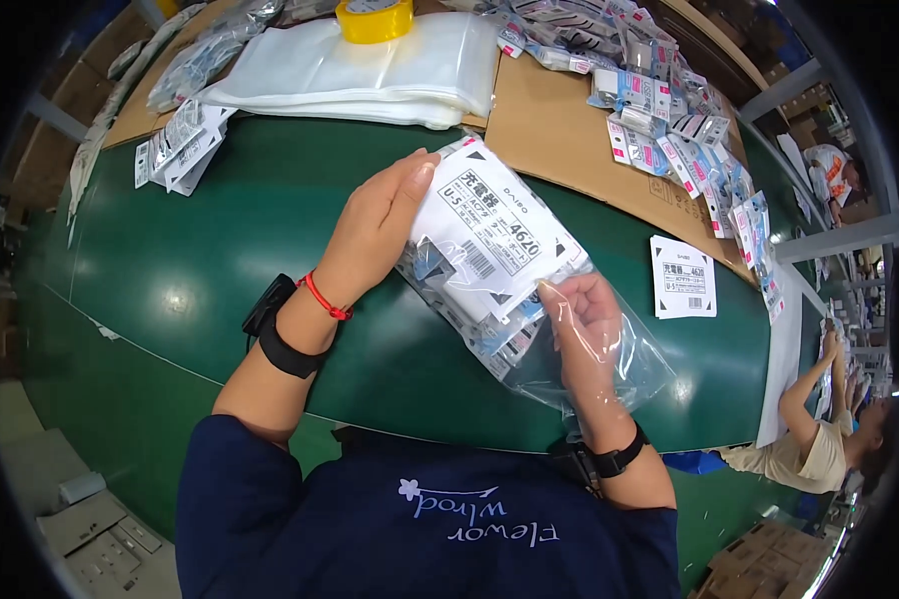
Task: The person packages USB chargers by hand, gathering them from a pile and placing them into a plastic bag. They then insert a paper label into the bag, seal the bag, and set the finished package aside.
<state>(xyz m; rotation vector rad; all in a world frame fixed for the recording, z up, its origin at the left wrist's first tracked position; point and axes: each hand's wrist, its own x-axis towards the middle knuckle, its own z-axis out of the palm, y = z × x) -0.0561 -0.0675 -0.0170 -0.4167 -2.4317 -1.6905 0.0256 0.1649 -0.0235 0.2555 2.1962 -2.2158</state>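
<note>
The right hand (584, 329) is pushed inside a clear plastic bag (529, 319), fingers curled on the packets within. The left hand (375, 225), fingers straight, clasps the bag's far end against a white label card (494, 235), above the green desk (220, 260). Beyond lie 1 loose label (683, 278), stacked clear bags (370, 70) and a yellow tape roll (374, 18).
</note>
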